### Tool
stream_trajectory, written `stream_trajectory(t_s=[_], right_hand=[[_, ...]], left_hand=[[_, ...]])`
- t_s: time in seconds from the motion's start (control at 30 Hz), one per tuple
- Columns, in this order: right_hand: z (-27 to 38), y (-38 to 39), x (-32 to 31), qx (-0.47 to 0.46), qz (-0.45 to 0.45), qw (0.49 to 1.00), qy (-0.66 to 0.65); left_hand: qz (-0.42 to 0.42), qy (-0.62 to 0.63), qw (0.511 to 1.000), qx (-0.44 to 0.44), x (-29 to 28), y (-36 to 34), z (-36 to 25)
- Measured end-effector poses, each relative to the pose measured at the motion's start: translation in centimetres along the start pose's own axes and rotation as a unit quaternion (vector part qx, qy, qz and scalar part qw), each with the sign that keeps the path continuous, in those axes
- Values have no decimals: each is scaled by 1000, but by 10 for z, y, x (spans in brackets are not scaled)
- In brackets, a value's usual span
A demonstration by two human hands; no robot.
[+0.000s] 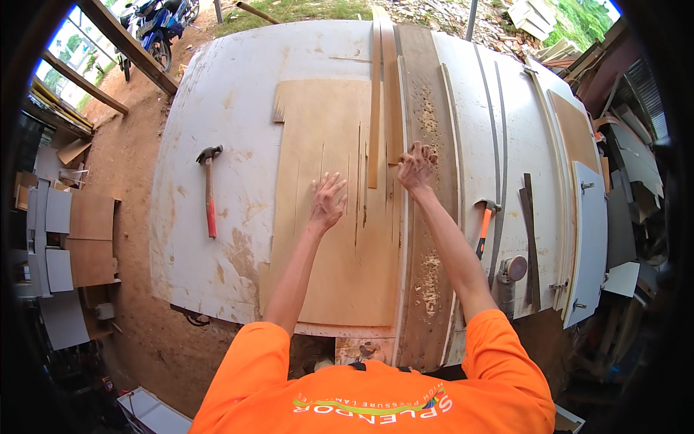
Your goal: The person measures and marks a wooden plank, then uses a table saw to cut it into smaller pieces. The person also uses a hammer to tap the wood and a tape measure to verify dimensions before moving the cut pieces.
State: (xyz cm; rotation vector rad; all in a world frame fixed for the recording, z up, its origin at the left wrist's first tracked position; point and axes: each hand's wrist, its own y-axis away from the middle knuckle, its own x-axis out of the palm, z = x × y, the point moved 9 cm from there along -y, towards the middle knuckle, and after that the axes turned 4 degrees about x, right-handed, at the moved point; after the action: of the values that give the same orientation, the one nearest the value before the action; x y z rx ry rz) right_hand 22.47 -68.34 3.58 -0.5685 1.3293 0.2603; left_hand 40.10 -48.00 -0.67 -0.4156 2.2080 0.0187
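Note:
A tan plywood sheet (325, 275) with dark slits lies on the large white work table (217, 94). My left hand (330, 202) is over the sheet, fingers spread and holding nothing. My right hand (417, 168) has its fingers curled at the left edge of a long brown board (426, 224) speckled with pale residue. What those fingers hold, if anything, is hidden. Beside that hand lie a narrow wooden strip (375, 108) and a wider one (390, 87), both running toward the far edge.
A claw hammer with a red grip (210, 195) lies at left. An orange-handled hammer (485, 228) and a round-topped container (513, 269) are at right, near dark strips (530, 239). White panels with hinges (589, 231) lie along the right edge. A motorcycle (155, 32) stands far left.

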Motion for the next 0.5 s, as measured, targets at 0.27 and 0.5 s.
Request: stream_trajectory(t_s=[0.27,0.5], right_hand=[[-1,-46,15,-85,104,991,-11],[13,-86,37,-194,248,943,103]], left_hand=[[-224,-64,958,-165,-112,238,36],[-429,-228,748,-453,-147,486,80]])
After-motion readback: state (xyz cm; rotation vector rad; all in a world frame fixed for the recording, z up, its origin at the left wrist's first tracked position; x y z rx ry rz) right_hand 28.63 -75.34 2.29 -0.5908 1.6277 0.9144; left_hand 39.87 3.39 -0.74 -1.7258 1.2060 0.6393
